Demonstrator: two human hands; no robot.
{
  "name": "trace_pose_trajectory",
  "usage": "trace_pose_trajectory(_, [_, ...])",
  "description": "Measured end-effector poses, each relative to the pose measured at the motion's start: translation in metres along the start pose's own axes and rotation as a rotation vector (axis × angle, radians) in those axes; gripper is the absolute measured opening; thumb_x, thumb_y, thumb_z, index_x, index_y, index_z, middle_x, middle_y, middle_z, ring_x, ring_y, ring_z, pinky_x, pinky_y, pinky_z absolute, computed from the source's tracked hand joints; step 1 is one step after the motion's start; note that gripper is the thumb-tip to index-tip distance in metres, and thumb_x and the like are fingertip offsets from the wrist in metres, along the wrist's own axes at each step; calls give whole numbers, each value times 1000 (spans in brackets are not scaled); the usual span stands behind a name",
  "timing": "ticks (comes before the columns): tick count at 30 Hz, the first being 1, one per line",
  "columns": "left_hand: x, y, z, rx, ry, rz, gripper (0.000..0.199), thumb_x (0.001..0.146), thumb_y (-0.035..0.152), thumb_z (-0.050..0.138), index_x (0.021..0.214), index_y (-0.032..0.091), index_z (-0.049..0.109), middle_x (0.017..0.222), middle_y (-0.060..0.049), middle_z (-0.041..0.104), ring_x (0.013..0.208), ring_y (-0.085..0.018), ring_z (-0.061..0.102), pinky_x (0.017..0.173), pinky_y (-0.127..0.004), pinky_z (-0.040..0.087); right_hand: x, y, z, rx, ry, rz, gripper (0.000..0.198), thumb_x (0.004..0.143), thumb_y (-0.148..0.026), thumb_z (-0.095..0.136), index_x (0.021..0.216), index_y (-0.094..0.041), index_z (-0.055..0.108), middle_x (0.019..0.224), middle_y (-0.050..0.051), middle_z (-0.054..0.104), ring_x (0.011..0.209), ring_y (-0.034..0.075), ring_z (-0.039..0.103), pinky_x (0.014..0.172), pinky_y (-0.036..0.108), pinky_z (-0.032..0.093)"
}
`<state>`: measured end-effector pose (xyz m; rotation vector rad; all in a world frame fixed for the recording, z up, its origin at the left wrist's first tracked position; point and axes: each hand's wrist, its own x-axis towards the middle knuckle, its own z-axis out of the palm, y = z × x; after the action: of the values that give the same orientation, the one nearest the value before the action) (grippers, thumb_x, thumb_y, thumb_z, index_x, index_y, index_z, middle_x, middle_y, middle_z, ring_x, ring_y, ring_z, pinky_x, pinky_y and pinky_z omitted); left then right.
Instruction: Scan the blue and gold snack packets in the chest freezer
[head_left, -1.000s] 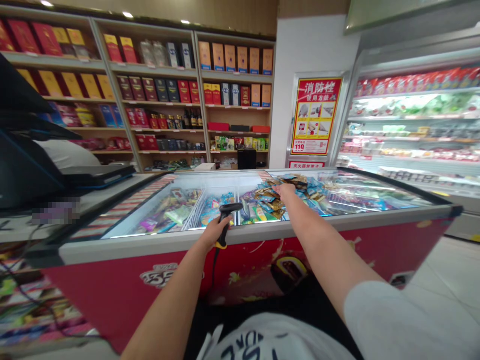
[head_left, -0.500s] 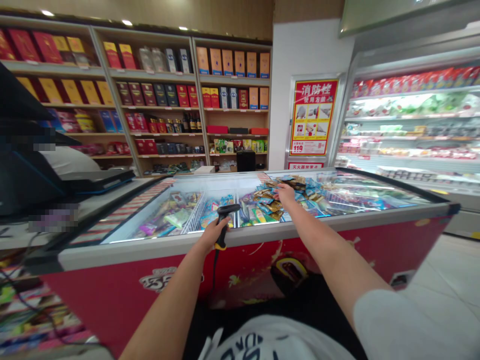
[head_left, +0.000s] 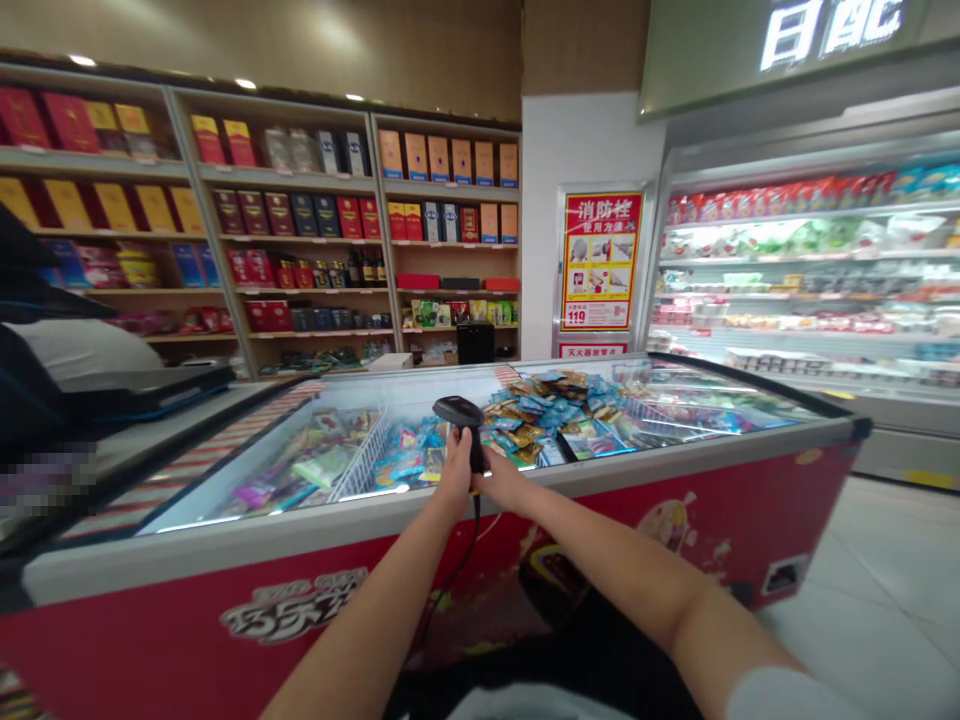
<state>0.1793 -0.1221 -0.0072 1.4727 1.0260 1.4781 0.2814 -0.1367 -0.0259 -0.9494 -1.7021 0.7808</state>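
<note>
Held barcode scanner (head_left: 465, 412) near front rim (head_left: 300, 532) of chest freezer (head_left: 187, 620), with left hand (head_left: 456, 474) round handle (head_left: 477, 454) and right hand (head_left: 504, 482) low against it (could not tell if closed); seemed to need firm grip, slack cord (head_left: 474, 538).

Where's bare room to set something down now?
Free: the red and white striped strip between the grey counter and the opening of the red chest freezer; the pale tiled floor right of it. Crowded: the blue and gold packets heaped inside, and around the black scanner in the left hand.
</note>
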Motion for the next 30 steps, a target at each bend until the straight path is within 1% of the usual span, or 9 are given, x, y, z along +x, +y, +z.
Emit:
trace_pose_trajectory(3, [-7, 4, 27, -96, -71, 73, 55, 86, 58, 42, 129, 26, 51, 132, -7, 58, 124, -22, 53, 97, -34, 46, -7, -1, -21, -76, 146, 12, 42, 69, -19, 61, 111, -21, 59, 102, 5, 70, 94, 24, 65, 82, 36, 51])
trace_pose_trajectory(6, [-11, 5, 49, -47, -209, 90, 56, 86, 56, 44, 130, 23, 55, 138, -9, 54, 130, -24, 47, 102, -36, 42, -18, 3, -46, 26, 305, 102, 27, 73, -26, 57, 98, -20, 60, 75, 2, 68, 67, 19, 64, 62, 30, 51])
trace_pose_trajectory(9, [-6, 0, 57, 89, -279, 154, 58, 82, 52, 52, 130, 20, 55, 132, -12, 59, 125, -26, 51, 105, -38, 38, -27, 13, -79, 157, 452, 138, 19, 69, -28, 59, 87, -20, 57, 52, -5, 57, 45, 14, 53, 46, 24, 42])
trace_pose_trajectory(12, [10, -8, 48, 228, -222, 254, 49, 78, 48, 58, 118, 21, 62, 118, -12, 65, 113, -26, 58, 102, -40, 39, -30, 27, -122, 290, 596, 118, 17, 64, -24, 61, 78, -21, 51, 44, -8, 50, 39, 12, 47, 42, 23, 40])
trace_pose_trajectory(14, [24, -13, 37, 315, -148, 282, 31, 80, 47, 55, 92, 22, 69, 105, -10, 68, 105, -26, 60, 97, -38, 41, -29, 36, -153, 337, 651, 115, 20, 62, -24, 64, 77, -22, 50, 42, -9, 49, 36, 11, 47, 41, 22, 40])
trace_pose_trajectory(17, [42, -22, 25, 417, -31, 241, 32, 82, 44, 51, 64, 22, 65, 82, -8, 68, 90, -26, 62, 88, -36, 43, -23, 47, -193, 462, 674, 153, 25, 61, -29, 68, 75, -22, 48, 45, -8, 51, 35, 11, 47, 37, 24, 40])
trace_pose_trajectory(20, [51, -32, 24, 455, 28, 160, 31, 81, 42, 55, 57, 22, 62, 70, -7, 64, 80, -25, 62, 79, -33, 43, -13, 57, -215, 589, 607, 252, 24, 64, -35, 67, 71, -22, 48, 46, -6, 50, 35, 12, 47, 35, 25, 40])
trace_pose_trajectory(25, [54, -45, 31, 579, 58, 63, 18, 84, 32, 53, 85, 21, 67, 84, -6, 70, 86, -22, 65, 78, -29, 45, -6, 75, -217, 711, 561, 357, 26, 63, -34, 72, 74, -19, 53, 49, -5, 53, 35, 10, 47, 34, 22, 39])
trace_pose_trajectory(30, [57, -46, 35, 710, 7, -8, 31, 87, 27, 52, 116, 20, 60, 99, -5, 72, 92, -19, 66, 81, -28, 48, -7, 80, -211, 591, 505, 353, 34, 59, -33, 78, 82, -18, 57, 53, -4, 58, 35, 12, 51, 32, 23, 37])
